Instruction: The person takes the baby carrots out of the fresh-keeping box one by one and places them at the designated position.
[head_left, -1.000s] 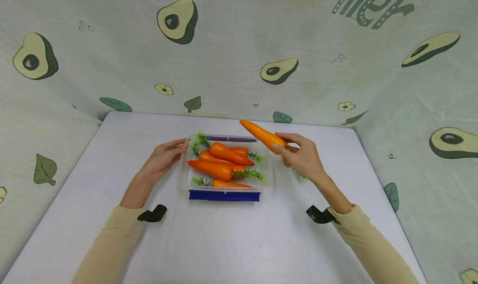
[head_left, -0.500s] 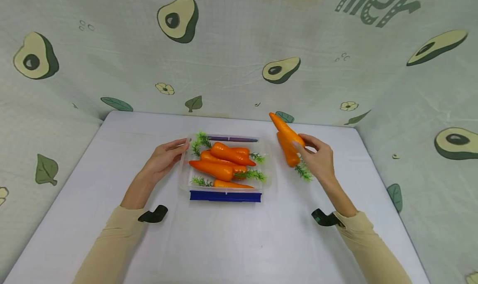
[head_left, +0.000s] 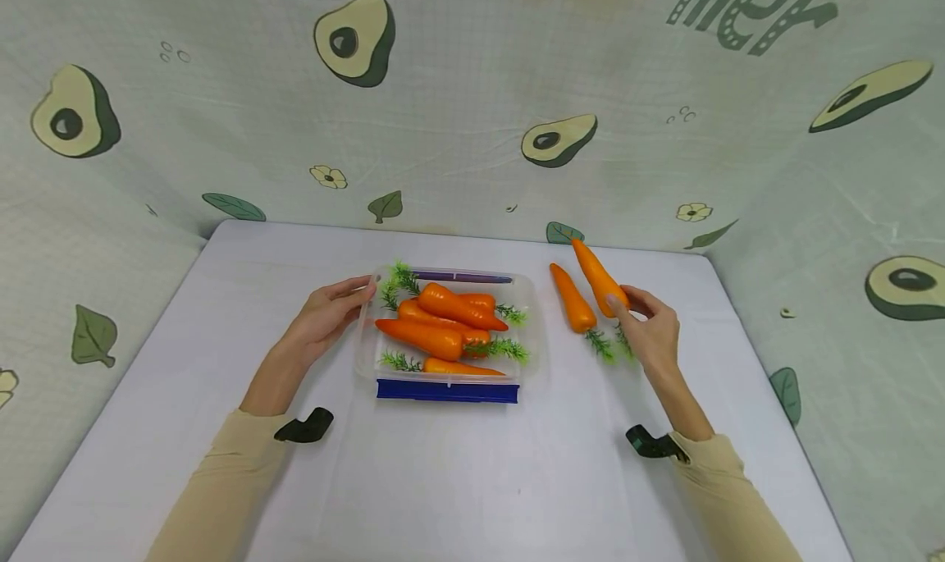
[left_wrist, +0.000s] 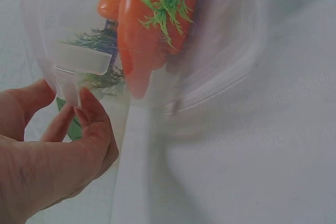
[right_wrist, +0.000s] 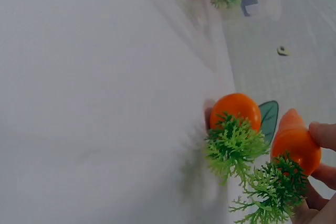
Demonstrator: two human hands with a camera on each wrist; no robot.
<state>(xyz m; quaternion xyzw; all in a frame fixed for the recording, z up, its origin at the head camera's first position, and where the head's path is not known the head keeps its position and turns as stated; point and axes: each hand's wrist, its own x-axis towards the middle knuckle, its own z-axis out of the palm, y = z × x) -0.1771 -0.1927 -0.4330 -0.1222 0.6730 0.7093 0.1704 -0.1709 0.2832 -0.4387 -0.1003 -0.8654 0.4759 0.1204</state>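
Observation:
A clear plastic container (head_left: 535,357) with a pile of orange carrots (head_left: 421,336) and green frilly tops stands mid-table. At its left side, my left hand (head_left: 319,320) pinches the clear side latch (left_wrist: 67,85) between thumb and fingers. My right hand (head_left: 651,328) holds a carrot (head_left: 600,279) by its thick end, thumb on the near side, tip pointing away. Its leafy top (right_wrist: 275,192) hangs below the fingers in the right wrist view. Just left of it another carrot (head_left: 572,299) lies on the table, tip also toward the back.
Blue latches (head_left: 447,391) edge the container at front and back. The white table (head_left: 443,480) ends at a fabric backdrop (head_left: 458,94) printed with avocados and leaves. Black straps (head_left: 653,443) sit at both wrists.
My right hand has carried its carrot rightward from the container's right edge, past the carrot on the table, and lower. My left hand has stayed at the container's left side.

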